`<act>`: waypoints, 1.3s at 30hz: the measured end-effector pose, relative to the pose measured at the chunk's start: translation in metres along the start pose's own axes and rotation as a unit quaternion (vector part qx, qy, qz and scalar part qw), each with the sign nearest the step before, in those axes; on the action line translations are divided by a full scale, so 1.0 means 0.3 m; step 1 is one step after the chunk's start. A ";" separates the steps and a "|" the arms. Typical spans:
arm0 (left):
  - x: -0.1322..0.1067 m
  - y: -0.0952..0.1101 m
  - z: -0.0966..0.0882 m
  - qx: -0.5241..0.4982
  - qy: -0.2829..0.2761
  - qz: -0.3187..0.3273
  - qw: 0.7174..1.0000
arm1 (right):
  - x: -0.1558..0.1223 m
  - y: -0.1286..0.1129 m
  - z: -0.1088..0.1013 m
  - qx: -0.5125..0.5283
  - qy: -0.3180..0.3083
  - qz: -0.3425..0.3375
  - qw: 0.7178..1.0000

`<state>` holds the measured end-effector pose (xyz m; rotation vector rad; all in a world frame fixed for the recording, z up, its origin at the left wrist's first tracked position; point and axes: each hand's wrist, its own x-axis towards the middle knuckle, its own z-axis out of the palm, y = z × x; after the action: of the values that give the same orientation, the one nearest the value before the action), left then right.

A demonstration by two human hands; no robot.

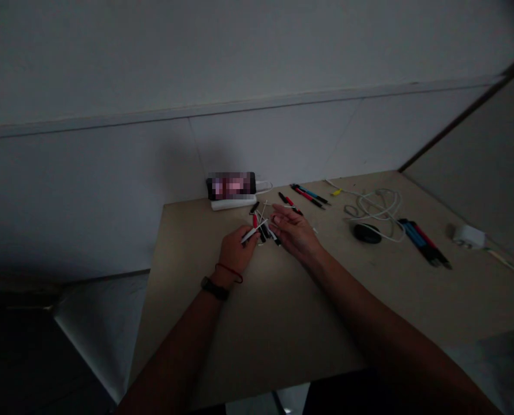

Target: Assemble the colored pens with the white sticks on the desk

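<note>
The left hand point(238, 252) pinches a white pen point(251, 234) low over the counter point(248, 323), while the right hand point(293, 230) hangs open, fingers loosely spread. A tangle of black and red pens point(263, 226) lies between them — within easy reach of both.

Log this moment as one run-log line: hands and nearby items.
left hand: grips white piece | right hand: open, nearest pile of black, red and white pieces | nearby: loose pens, coiled white cable
</note>
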<state>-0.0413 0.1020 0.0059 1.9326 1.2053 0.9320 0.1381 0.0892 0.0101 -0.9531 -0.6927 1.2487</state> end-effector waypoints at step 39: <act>0.007 0.005 -0.012 -0.052 -0.014 -0.035 0.998 | -0.005 -0.020 0.013 0.026 -0.029 0.010 0.999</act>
<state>-0.0428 0.1040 0.0094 1.8047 1.1767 0.9107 0.1373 0.0884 0.0174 -0.8857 -0.6939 1.3113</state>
